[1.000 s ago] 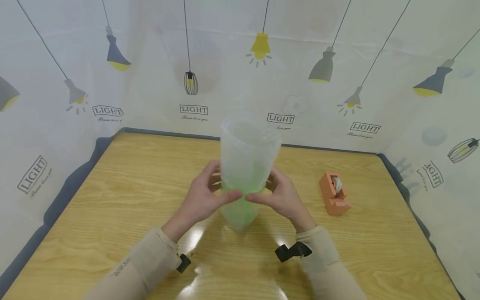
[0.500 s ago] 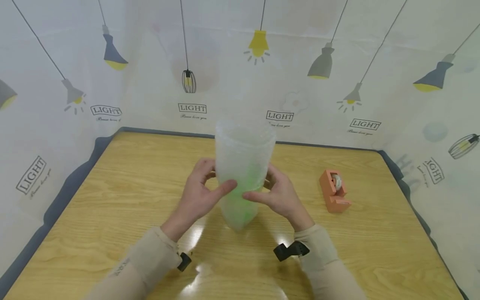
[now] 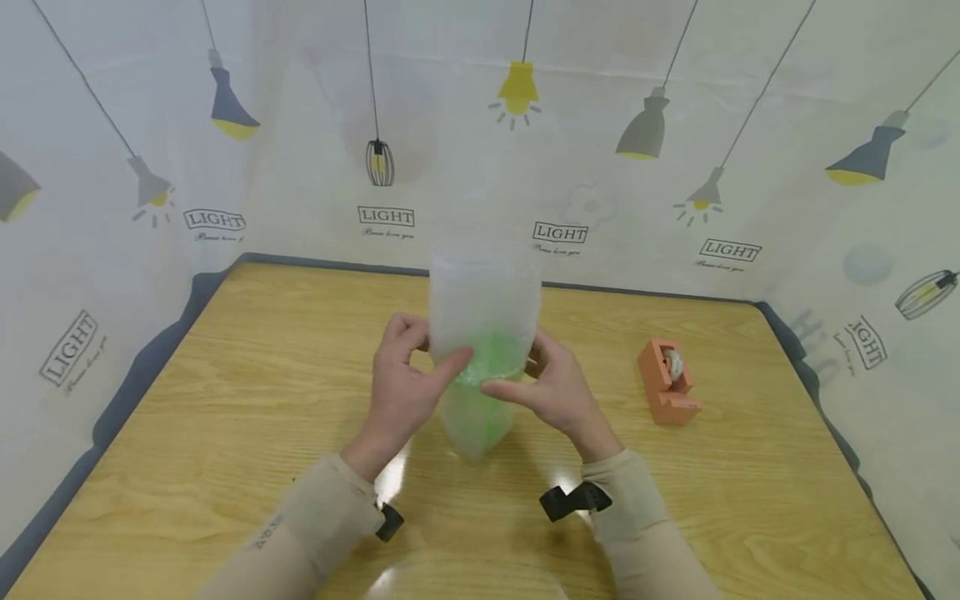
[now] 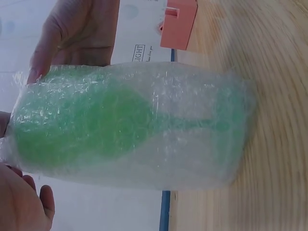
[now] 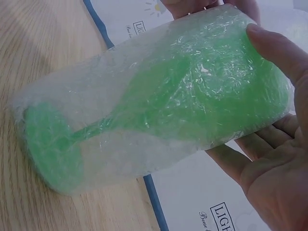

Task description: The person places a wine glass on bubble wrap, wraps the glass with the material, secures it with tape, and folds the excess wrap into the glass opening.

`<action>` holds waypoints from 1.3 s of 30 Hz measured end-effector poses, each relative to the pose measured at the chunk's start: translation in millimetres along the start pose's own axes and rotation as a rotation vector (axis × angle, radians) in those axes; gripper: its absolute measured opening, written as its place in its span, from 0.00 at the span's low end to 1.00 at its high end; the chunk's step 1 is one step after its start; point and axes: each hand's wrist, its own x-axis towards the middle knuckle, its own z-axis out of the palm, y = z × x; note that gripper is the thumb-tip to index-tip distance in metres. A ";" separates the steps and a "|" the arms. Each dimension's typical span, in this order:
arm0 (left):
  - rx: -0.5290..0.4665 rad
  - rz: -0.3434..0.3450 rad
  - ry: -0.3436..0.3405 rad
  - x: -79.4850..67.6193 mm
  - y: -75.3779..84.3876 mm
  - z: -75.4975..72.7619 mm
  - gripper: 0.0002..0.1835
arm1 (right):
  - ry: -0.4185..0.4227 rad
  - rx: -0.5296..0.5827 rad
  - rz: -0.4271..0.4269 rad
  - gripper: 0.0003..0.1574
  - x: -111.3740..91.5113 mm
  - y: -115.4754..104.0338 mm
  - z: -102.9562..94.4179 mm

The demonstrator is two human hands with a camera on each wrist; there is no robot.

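Observation:
A green stemmed wine glass (image 5: 207,96) stands upright inside a tube of clear bubble wrap (image 3: 483,283), its foot on the table. Through the wrap, the wide bowl, thin stem and round foot show in both wrist views. My left hand (image 3: 401,375) holds the bundle from the left, thumb across the front at the level of the bowl. From the right, my right hand (image 3: 558,387) grips it, with the thumb lying a little lower on the front. The fingers behind the wrap are partly hidden. Above the glass, the wrap's upper part rises past both hands.
An orange tape dispenser (image 3: 667,382) with a roll of tape stands to the right on the wooden table (image 3: 247,375). A pale cloth printed with lamps (image 3: 300,150) hangs behind the table and along both sides.
The top of the wrap has gone from a round, gaping mouth to a flatter shape and shifted slightly left. My left thumb has moved up the front. The tape dispenser has stayed put.

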 end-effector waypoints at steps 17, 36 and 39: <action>0.028 0.023 0.143 -1.1 6.1 15.8 0.13 | 0.019 0.007 0.012 0.48 -1.9 -3.9 2.7; 0.123 0.128 0.052 3.1 11.7 8.0 0.10 | 0.010 -0.026 -0.007 0.45 -2.9 -4.3 3.2; 0.173 0.165 0.006 2.4 13.7 3.2 0.11 | 0.007 -0.031 -0.005 0.44 -2.6 -5.0 3.1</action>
